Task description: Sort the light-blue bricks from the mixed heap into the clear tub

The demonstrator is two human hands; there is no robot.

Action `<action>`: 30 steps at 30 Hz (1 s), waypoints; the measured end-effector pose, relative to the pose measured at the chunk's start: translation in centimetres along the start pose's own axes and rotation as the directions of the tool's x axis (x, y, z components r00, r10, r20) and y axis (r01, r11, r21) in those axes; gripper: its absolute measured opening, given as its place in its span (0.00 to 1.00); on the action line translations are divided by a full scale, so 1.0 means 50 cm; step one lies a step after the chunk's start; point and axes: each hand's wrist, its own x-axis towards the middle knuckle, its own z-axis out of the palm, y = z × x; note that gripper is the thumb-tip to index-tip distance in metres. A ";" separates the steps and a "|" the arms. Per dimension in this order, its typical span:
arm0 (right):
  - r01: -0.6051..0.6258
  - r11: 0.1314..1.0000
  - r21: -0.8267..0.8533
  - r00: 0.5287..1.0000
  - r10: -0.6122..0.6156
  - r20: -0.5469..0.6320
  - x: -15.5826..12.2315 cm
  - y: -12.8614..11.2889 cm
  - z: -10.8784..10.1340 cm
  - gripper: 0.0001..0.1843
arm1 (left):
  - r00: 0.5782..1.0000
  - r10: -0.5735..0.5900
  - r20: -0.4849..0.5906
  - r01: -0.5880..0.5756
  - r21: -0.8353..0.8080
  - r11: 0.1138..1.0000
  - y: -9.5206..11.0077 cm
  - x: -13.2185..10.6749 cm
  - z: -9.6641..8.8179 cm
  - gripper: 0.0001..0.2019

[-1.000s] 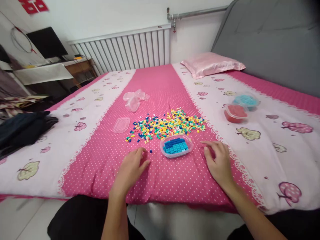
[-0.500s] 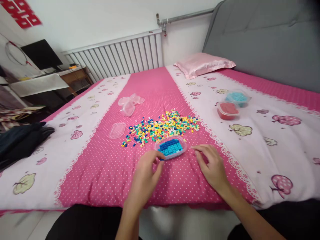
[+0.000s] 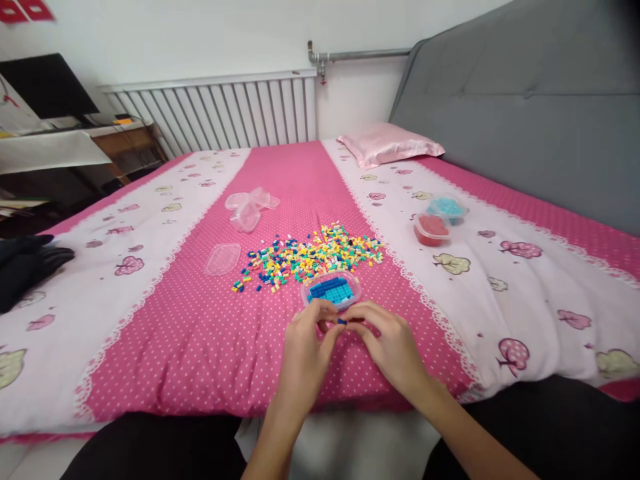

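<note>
In front of the clear plastic box [image 3: 357,297], my two hands meet at the fingertips around a tiny dark blue toy brick [image 3: 342,321]. My left hand [image 3: 306,347] pinches it from the left, thumb and forefinger closed. From the right, the thumb and forefinger of my right hand [image 3: 393,340] close on it too. Inside the box lie rows of dark blue bricks [image 3: 327,287] and light blue bricks [image 3: 340,294], packed flat. Just behind the box spreads a loose heap of mixed-colour bricks [image 3: 320,255].
A clear lid [image 3: 223,259] lies left of the heap, with several clear empty containers [image 3: 247,215] beyond it. To the right stand a box of red pieces [image 3: 432,230] and a box of light blue pieces [image 3: 447,209]. Dark cloth [image 3: 30,267] lies on the bed's left side.
My right hand has moved left from beside the box and joined my left hand at the dark blue brick. The view has shifted slightly to the right.
</note>
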 end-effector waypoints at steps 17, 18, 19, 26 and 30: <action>-0.054 0.807 -0.588 0.940 0.240 0.242 0.159 0.019 0.032 0.08 | 0.977 0.185 -0.103 -0.088 0.598 0.797 -0.084 0.023 0.007 0.16; -0.042 0.789 -0.613 0.936 0.246 0.252 0.158 0.018 0.037 0.10 | 0.980 0.170 -0.099 -0.076 0.604 0.793 -0.085 0.022 0.011 0.16; -0.031 0.773 -0.633 0.932 0.251 0.261 0.157 0.017 0.040 0.12 | 0.983 0.155 -0.100 -0.063 0.607 0.792 -0.086 0.020 0.013 0.16; 0.014 0.723 -0.690 0.910 0.277 0.308 0.160 0.012 0.053 0.15 | 0.987 0.124 -0.106 -0.034 0.608 0.793 -0.080 0.018 0.015 0.17; 0.033 0.737 -0.675 0.903 0.268 0.336 0.160 0.005 0.058 0.14 | 0.988 0.118 -0.099 -0.035 0.605 0.796 -0.080 0.019 0.016 0.17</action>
